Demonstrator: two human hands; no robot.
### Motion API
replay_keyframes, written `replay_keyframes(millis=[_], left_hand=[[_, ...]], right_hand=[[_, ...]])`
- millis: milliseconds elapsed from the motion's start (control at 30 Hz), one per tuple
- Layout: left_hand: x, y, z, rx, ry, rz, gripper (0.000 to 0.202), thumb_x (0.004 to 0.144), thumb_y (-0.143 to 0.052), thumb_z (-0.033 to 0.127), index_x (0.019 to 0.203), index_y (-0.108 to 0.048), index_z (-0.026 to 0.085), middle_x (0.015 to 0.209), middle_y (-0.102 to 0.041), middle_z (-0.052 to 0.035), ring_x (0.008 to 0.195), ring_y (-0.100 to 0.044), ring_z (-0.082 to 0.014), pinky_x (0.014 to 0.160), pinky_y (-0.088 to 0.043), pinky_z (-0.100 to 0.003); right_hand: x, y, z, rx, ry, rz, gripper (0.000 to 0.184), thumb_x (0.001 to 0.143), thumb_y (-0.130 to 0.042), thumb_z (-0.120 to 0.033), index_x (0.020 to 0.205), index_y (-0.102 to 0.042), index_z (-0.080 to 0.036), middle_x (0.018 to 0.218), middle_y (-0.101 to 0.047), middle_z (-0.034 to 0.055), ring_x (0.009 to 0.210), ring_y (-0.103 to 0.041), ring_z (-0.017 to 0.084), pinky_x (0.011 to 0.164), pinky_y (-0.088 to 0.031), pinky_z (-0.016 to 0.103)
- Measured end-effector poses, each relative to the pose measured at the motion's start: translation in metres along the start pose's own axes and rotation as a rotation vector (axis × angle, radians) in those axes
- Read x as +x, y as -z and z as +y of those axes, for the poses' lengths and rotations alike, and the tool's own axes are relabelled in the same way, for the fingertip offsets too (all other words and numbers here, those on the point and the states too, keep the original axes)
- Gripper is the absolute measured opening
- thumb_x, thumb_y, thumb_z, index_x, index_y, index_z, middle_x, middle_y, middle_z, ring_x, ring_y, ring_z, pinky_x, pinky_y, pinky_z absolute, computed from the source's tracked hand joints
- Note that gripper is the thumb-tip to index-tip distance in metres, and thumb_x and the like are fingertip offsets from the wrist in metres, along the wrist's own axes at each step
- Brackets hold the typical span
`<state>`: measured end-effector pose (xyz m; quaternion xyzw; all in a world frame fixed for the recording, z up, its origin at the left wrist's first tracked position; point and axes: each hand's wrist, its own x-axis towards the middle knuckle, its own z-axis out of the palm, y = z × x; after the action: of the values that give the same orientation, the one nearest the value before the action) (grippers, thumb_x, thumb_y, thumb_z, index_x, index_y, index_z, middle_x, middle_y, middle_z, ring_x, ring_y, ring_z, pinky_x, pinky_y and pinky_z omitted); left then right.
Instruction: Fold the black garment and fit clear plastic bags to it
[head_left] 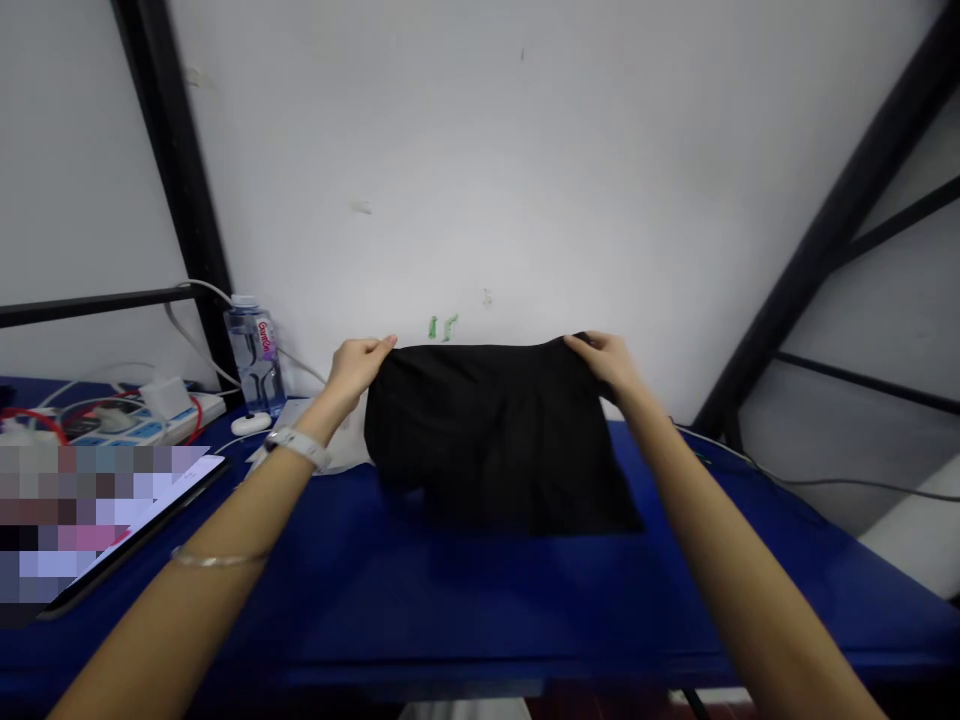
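A piece of black cloth [495,430] hangs stretched between my two hands above the blue table. Its kind of garment, if it is one, I cannot make out. My left hand [360,370] pinches the upper left corner between thumb and fingers. At the upper right corner, my right hand [606,362] grips the fabric with the thumb in front. The top edge runs nearly straight between the hands, while the lower part drops in soft folds and looks slightly blurred near the tabletop.
On the left of the blue table [480,610] lies a tablet [150,520], partly pixelated. Behind it are a power strip [150,430] with cables, a water bottle [255,355] and a small white round object [251,424]. Black frame posts [180,180] flank the white wall.
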<state>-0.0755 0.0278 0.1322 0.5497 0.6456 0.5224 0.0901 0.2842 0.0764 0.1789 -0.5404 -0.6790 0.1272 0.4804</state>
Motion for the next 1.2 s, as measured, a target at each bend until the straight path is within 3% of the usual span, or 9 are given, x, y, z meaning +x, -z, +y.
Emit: replay_keyframes(millis=[67,167,267,367,500,633,767,967,1200], left_hand=[[0.02,-0.013,-0.013,0.158,0.021,0.014,0.039,0.086,-0.045,0.05,0.079,-0.065,0.016,0.081,-0.069,-0.005,0.084,-0.062,-0.0215,0.073,-0.045,-0.028],[0.026,-0.025,-0.027,0.334,-0.026,0.012,0.034,0.087,-0.044,0.039,0.104,-0.065,0.017,0.112,-0.067,-0.0111,0.106,-0.059,-0.0266,0.089,-0.044,-0.037],[0.003,-0.037,-0.031,0.401,-0.249,-0.065,0.032,0.087,-0.044,0.029,0.108,-0.065,0.018,0.122,-0.063,-0.0108,0.117,-0.053,-0.0266,0.099,-0.04,-0.042],[-0.032,-0.053,-0.028,0.441,-0.459,-0.29,0.03,0.087,-0.045,0.027,0.101,-0.07,0.02,0.128,-0.06,-0.0091,0.126,-0.047,-0.0268,0.104,-0.037,-0.045],[-0.065,-0.079,-0.028,0.552,-0.511,-0.538,0.041,0.091,-0.046,0.041,0.126,-0.059,0.025,0.147,-0.043,-0.0066,0.141,-0.025,-0.0333,0.111,-0.022,-0.058],[-0.071,-0.099,-0.042,0.6,-0.386,-0.7,0.057,0.091,-0.039,0.056,0.143,-0.037,0.035,0.156,-0.024,-0.004,0.141,-0.014,-0.0453,0.106,-0.018,-0.068],[-0.067,-0.112,-0.057,0.612,-0.381,-0.701,0.057,0.093,-0.034,0.055,0.146,-0.029,0.037,0.158,-0.019,-0.003,0.14,-0.013,-0.0469,0.104,-0.023,-0.069],[-0.069,-0.116,-0.061,0.738,-0.588,-0.644,0.046,0.093,-0.046,0.03,0.138,-0.043,0.04,0.158,-0.019,-0.0054,0.14,-0.017,-0.0453,0.099,-0.03,-0.069],[-0.066,-0.114,-0.051,0.72,-0.568,-0.598,0.042,0.095,-0.043,0.032,0.136,-0.046,0.038,0.154,-0.03,-0.0066,0.138,-0.027,-0.0407,0.101,-0.033,-0.065]], right_hand=[[0.016,-0.022,0.018,-0.243,-0.038,0.028,0.031,0.084,-0.051,-0.032,0.1,-0.065,-0.01,0.089,-0.068,0.0128,0.084,-0.064,0.023,0.076,-0.049,0.035],[0.012,-0.051,0.038,-0.313,-0.03,-0.028,0.04,0.083,-0.051,-0.025,0.118,-0.058,-0.007,0.108,-0.066,0.0181,0.101,-0.062,0.026,0.09,-0.045,0.04],[-0.019,-0.078,0.046,-0.341,0.104,-0.195,0.047,0.086,-0.048,-0.029,0.13,-0.051,-0.012,0.128,-0.057,0.0163,0.119,-0.053,0.025,0.102,-0.038,0.041],[-0.062,-0.107,0.044,-0.373,0.24,-0.489,0.056,0.093,-0.039,-0.042,0.141,-0.04,-0.015,0.145,-0.043,0.014,0.135,-0.037,0.025,0.112,-0.027,0.043],[-0.101,-0.134,0.041,-0.506,0.139,-0.724,0.064,0.093,-0.021,-0.061,0.15,-0.022,-0.032,0.158,-0.015,0.0034,0.144,-0.004,0.037,0.11,-0.008,0.065],[-0.108,-0.142,0.048,-0.586,0.133,-0.73,0.065,0.093,-0.016,-0.064,0.151,-0.013,-0.035,0.159,-0.011,0.0013,0.144,-0.001,0.036,0.109,-0.005,0.066],[-0.102,-0.145,0.056,-0.603,0.123,-0.701,0.064,0.092,-0.016,-0.065,0.15,-0.013,-0.037,0.159,-0.013,-0.0004,0.144,-0.002,0.037,0.107,-0.005,0.069],[-0.094,-0.151,0.06,-0.599,0.115,-0.677,0.064,0.092,-0.015,-0.066,0.15,-0.015,-0.038,0.159,-0.014,-0.0006,0.144,-0.004,0.038,0.105,-0.006,0.072],[-0.088,-0.154,0.061,-0.618,0.115,-0.672,0.063,0.093,-0.017,-0.064,0.15,-0.014,-0.038,0.159,-0.015,0.0,0.144,-0.006,0.038,0.105,-0.009,0.071]])
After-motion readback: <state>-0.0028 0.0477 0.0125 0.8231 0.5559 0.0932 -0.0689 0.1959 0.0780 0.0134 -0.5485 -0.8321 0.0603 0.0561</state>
